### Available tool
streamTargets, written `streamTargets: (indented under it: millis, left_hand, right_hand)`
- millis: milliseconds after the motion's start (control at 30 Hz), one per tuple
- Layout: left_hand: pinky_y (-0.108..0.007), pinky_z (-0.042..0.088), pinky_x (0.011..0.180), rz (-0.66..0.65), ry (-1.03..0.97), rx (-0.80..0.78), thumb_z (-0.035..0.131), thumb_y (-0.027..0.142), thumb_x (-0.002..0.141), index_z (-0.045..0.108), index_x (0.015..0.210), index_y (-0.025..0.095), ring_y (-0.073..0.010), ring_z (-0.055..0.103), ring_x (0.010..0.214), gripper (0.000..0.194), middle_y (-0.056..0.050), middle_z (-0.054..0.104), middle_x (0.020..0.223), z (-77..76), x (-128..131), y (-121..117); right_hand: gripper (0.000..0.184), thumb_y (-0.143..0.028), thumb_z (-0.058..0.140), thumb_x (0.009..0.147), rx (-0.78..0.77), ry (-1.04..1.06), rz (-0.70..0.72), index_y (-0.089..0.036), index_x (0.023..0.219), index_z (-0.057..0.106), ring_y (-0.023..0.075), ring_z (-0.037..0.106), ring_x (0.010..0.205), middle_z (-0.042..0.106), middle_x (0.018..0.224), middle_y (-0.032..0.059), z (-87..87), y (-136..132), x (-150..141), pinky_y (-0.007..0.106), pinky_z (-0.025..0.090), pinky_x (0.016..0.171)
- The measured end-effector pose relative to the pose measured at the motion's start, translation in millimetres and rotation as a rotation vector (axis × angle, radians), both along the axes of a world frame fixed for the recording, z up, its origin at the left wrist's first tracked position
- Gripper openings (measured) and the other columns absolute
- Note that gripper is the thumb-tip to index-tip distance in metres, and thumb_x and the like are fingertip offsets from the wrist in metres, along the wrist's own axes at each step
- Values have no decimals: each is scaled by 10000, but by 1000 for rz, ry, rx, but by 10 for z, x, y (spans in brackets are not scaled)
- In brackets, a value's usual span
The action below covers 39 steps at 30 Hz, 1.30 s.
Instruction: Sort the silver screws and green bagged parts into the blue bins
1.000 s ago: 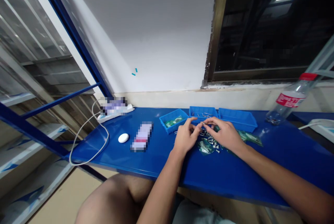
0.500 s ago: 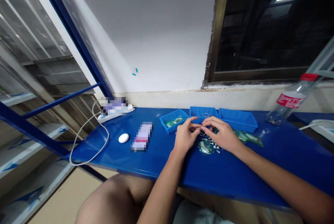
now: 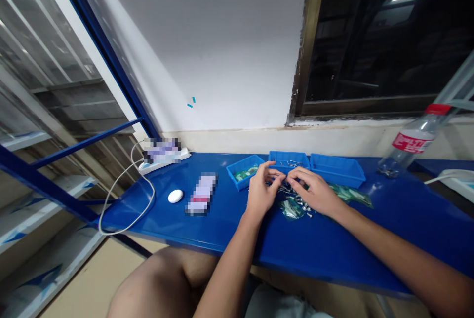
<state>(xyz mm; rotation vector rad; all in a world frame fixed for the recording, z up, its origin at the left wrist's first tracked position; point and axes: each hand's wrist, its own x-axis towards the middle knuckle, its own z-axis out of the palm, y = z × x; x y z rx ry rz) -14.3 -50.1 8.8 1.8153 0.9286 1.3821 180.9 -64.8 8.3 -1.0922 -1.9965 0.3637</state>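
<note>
My left hand point(image 3: 263, 187) is closed in a pinch above the blue tabletop; what lies between its thumb and fingers is too small to make out. Close beside it, my right hand point(image 3: 311, 190) has its fingers bent and pressed together, and their contents are hidden. Below the hands lies a pile of loose screws point(image 3: 304, 205), partly covered by them. A small clear plastic bag with green on it point(image 3: 292, 208) sits at the near side of the pile. Another green-tinted bag point(image 3: 353, 195) shows beyond my right wrist.
Behind the hands stand a left blue bin point(image 3: 239, 166) with green packets, a middle blue bin point(image 3: 289, 156) with thin metal pieces, and a right blue bin point(image 3: 338, 171). A plastic bottle point(image 3: 413, 141) leans at right. A white oval object point(image 3: 175, 196) and a white cable point(image 3: 152, 194) lie at left.
My fingertips have drawn slightly apart, and my right hand has shifted a little to the right. The bins, bags and screw pile look the same.
</note>
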Motion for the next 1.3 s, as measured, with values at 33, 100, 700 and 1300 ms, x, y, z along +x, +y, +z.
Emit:
streamTargets:
  millis: [33, 100, 700, 1300]
  left_hand:
    - [-305, 608, 834, 4, -33, -21, 720, 249, 938, 565, 1324, 202, -176, 757, 877, 418, -70, 792, 1027, -2, -1, 5]
    - [-313, 616, 839, 23, -71, -61, 748, 244, 920, 577, 1312, 201, -181, 770, 861, 430, -68, 800, 995, -9, -6, 12]
    - [-434, 546, 1028, 61, 465, 155, 630, 289, 984, 745, 1138, 223, -282, 716, 1098, 203, -85, 783, 1153, -67, -42, 4]
    - [-356, 553, 996, 69, 705, 124, 642, 231, 956, 764, 1159, 226, -249, 712, 1083, 237, -67, 783, 1155, -166, -79, 59]
  right_hand:
    - [278, -376, 476, 1047, 1, -5, 24, -241, 976, 709, 216, 665, 851, 723, 1019, 77, -11, 10, -4, 319, 528, 670]
    - [293, -391, 493, 1040, 2, -9, 46, -239, 983, 738, 211, 667, 820, 739, 1047, 84, -38, 31, -9, 334, 540, 684]
    - [395, -582, 608, 962, -149, 296, -210, -222, 999, 767, 268, 756, 826, 808, 951, 87, -167, 207, 205, 388, 604, 759]
    - [249, -417, 625, 981, 100, -186, -92, -249, 1068, 786, 280, 735, 1000, 804, 1058, 77, -142, 217, 219, 426, 586, 897]
